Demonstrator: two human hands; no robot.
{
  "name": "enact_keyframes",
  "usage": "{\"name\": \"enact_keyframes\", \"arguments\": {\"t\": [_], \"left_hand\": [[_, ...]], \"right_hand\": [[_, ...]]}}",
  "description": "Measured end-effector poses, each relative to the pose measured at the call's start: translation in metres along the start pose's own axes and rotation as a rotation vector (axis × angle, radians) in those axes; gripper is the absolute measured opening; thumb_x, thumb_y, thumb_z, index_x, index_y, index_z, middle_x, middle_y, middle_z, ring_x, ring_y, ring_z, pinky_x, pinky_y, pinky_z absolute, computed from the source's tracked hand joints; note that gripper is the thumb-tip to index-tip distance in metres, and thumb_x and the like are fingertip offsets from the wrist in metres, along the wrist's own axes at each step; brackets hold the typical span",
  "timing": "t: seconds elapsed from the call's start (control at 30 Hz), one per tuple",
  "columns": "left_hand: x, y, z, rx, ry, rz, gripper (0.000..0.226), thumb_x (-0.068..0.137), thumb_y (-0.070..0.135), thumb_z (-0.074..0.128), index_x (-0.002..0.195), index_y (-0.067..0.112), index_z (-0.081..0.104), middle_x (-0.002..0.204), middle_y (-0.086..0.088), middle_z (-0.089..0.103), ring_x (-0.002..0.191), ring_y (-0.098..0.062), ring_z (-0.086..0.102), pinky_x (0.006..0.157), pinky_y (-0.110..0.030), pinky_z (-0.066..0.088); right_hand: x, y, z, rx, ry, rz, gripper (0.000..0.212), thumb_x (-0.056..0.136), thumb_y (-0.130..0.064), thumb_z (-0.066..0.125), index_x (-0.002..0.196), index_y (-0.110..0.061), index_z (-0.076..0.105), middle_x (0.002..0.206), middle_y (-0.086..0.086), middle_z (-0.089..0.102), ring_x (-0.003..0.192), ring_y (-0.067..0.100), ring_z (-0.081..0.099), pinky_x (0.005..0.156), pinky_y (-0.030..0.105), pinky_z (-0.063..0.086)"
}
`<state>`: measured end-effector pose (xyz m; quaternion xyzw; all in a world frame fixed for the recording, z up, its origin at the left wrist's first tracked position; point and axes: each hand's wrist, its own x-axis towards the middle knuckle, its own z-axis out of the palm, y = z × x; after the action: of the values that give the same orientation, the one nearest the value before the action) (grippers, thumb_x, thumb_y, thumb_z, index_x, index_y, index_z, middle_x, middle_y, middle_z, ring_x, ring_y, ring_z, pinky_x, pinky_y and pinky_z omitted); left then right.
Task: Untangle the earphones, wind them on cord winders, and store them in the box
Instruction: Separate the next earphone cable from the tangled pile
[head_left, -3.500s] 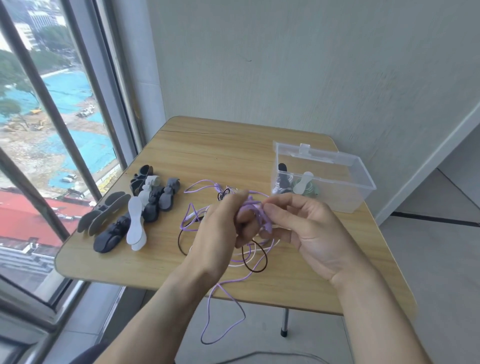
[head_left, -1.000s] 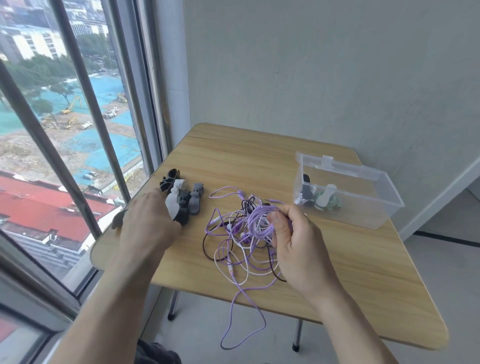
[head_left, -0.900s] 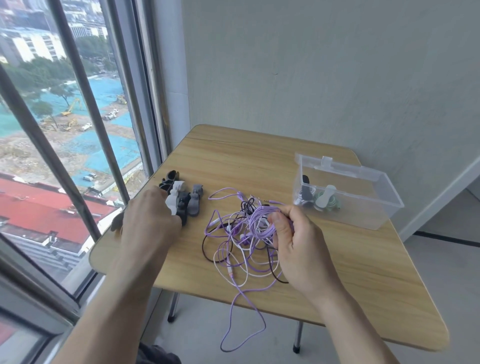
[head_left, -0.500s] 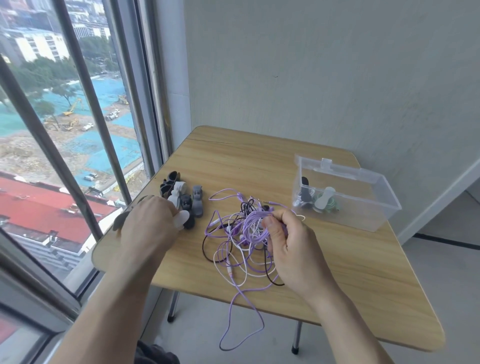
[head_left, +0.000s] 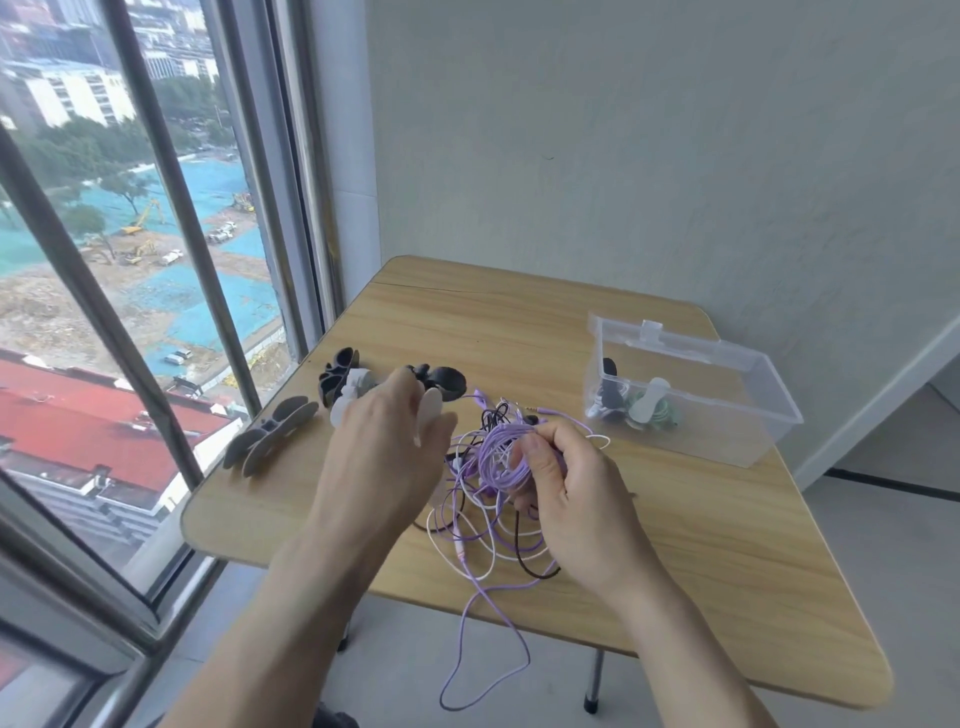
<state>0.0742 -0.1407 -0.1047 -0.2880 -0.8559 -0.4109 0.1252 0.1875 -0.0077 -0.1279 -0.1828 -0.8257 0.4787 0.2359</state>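
A wooden table (head_left: 519, 332) stands in a corner, a grey wall at 12 o'clock and a barred window (head_left: 156, 234) at 9 o'clock over a building site. One clear box (head_left: 727, 415) sits at 2 o'clock, holding two wound sets as far as can be told. A tangle of purple, white and black earphones (head_left: 493, 499) lies mid-table, one purple end hanging off the near edge. Loose winders (head_left: 270, 434) lie at 10 o'clock; their count is unclear. The right hand (head_left: 576, 499) pinches a purple coil. The left hand (head_left: 384, 452), on the winders a second ago, is now lifted beside the coil, gripping a white winder (head_left: 430, 413).
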Motion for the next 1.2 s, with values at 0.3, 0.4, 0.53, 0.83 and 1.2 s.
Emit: {"name": "enact_keyframes", "arguments": {"t": [0.3,0.4,0.53,0.83,1.2], "left_hand": [[0.028,-0.025,0.002,-0.043,0.044,-0.155,0.015,0.1,0.022,0.055,0.099,0.01,0.044,0.098,-0.007,0.052,0.1,-0.033,0.051,0.073,-0.032,0.028],[0.03,-0.022,-0.005,-0.128,0.163,-0.162,0.012,0.1,0.021,0.055,0.105,0.013,0.048,0.106,-0.007,0.058,0.1,-0.027,0.051,0.077,-0.026,0.029],[0.025,-0.005,-0.012,-0.377,0.288,-0.032,0.018,0.095,0.024,0.064,0.093,0.03,0.047,0.085,0.001,0.064,0.082,-0.021,0.065,0.07,-0.036,0.048],[-0.003,0.023,0.011,-0.617,-0.203,-0.076,0.048,0.075,0.042,0.078,0.118,0.026,0.064,0.082,0.004,0.072,0.07,-0.014,0.067,0.063,-0.019,0.051],[-0.01,0.035,0.02,-0.734,-0.267,-0.159,0.025,0.09,0.038,0.066,0.087,0.014,0.07,0.063,0.012,0.063,0.056,-0.003,0.051,0.053,-0.019,0.041]], "right_hand": [[-0.001,-0.004,-0.002,0.043,0.003,0.023,0.02,0.104,-0.025,0.048,0.09,-0.019,0.062,0.064,-0.007,0.061,0.055,0.007,0.059,0.059,0.022,0.051],[-0.002,-0.004,-0.004,0.045,0.003,0.03,0.02,0.104,-0.026,0.048,0.092,-0.019,0.062,0.064,-0.006,0.063,0.056,0.007,0.061,0.059,0.023,0.052],[-0.003,-0.006,-0.007,0.091,0.015,0.056,0.022,0.105,-0.026,0.046,0.091,-0.017,0.061,0.069,-0.004,0.07,0.061,0.013,0.069,0.061,0.022,0.053],[0.0,-0.016,-0.015,0.491,0.036,0.12,0.029,0.107,-0.019,0.042,0.094,-0.001,0.06,0.067,0.004,0.068,0.06,0.024,0.067,0.061,0.037,0.058],[-0.003,-0.023,-0.027,0.731,-0.09,0.145,0.03,0.097,-0.027,0.048,0.088,-0.001,0.06,0.061,0.009,0.056,0.053,0.02,0.051,0.054,0.029,0.048]]}}
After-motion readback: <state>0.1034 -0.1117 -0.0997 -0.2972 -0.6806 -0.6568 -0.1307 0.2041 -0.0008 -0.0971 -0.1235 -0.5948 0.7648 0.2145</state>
